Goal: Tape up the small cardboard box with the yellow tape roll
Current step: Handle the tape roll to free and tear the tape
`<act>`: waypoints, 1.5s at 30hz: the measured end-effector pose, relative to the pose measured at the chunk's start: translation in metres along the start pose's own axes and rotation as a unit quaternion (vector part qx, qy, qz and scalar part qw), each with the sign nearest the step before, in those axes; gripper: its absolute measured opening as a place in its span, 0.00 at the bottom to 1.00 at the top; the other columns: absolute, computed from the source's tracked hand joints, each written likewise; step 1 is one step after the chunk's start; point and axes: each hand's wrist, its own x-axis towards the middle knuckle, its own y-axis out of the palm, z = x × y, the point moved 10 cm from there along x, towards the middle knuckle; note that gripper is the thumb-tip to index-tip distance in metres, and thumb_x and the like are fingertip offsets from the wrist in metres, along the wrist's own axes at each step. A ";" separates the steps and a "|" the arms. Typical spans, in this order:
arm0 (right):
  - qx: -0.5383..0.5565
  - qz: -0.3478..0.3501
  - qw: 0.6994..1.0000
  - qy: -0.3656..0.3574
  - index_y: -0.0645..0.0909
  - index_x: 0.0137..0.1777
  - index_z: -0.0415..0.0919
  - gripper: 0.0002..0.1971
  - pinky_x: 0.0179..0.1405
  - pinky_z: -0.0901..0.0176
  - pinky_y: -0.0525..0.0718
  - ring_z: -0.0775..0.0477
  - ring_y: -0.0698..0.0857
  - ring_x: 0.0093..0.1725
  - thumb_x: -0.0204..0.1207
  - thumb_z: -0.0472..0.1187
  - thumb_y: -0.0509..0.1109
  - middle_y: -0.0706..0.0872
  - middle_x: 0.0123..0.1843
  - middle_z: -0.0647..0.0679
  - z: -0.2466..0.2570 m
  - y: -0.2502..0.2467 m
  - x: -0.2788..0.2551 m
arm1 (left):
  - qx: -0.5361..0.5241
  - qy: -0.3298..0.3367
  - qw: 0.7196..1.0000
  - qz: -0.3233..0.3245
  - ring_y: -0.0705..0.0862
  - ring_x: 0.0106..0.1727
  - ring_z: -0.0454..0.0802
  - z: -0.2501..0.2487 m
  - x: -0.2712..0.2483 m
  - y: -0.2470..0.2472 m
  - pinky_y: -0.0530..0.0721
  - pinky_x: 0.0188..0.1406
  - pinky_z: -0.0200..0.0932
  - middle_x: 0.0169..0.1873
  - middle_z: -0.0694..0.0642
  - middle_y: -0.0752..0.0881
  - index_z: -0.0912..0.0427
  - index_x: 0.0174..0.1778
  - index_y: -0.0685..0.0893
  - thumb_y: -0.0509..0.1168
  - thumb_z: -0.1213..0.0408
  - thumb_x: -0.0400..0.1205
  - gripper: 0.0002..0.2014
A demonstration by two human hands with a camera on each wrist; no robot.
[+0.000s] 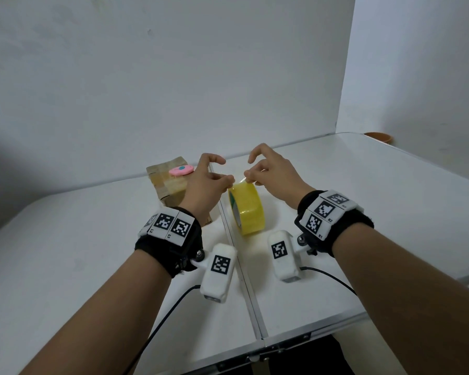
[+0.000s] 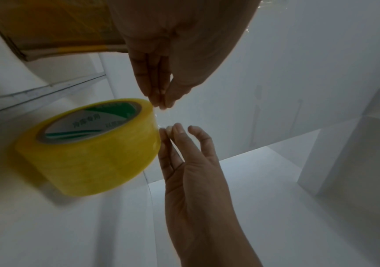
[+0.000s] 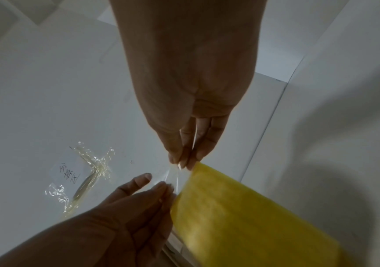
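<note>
Both hands: I see my left hand and right hand pinching the free tape end.
Roll: yellow tape roll on edge, just below my fingertips.
Box: small cardboard box, left of my left hand.

The tape roll is coloured translucent yellow; its core label is printed in green and white with grey characters. The cardboard box, far left, is shown in light brown, banded with glossy yellowish tape. A pink object with a blue centre is seen on it. The table is white. Both wristbands are black, fitted with black-and-white square-patterned markers. An orange-brown rim is visible at far right.
</note>
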 end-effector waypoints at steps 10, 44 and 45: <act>0.004 -0.014 1.000 -0.004 0.88 0.53 0.39 0.08 0.55 0.56 0.86 0.49 0.89 0.47 0.76 0.36 0.70 0.92 0.49 0.37 -0.001 -0.001 -0.003 | -0.001 0.010 1.000 0.002 0.85 0.42 0.49 -0.001 -0.001 0.002 0.85 0.53 0.44 0.38 0.58 0.88 0.60 0.46 0.88 0.67 0.73 0.79 0.06; -0.054 0.010 0.998 0.019 0.86 0.49 0.37 0.08 0.63 0.52 0.82 0.46 0.83 0.62 0.78 0.42 0.71 0.81 0.67 0.48 0.000 0.005 0.000 | 0.120 -0.027 0.992 0.042 0.84 0.48 0.45 -0.005 0.004 0.003 0.83 0.59 0.47 0.48 0.54 0.90 0.62 0.51 0.90 0.70 0.55 0.79 0.14; -0.046 0.013 0.998 0.029 0.85 0.48 0.40 0.06 0.66 0.49 0.81 0.46 0.82 0.66 0.78 0.42 0.71 0.81 0.67 0.49 -0.001 0.005 -0.001 | 0.119 -0.023 0.991 0.050 0.84 0.47 0.43 -0.007 0.004 0.005 0.82 0.55 0.42 0.45 0.51 0.89 0.63 0.51 0.90 0.70 0.55 0.79 0.14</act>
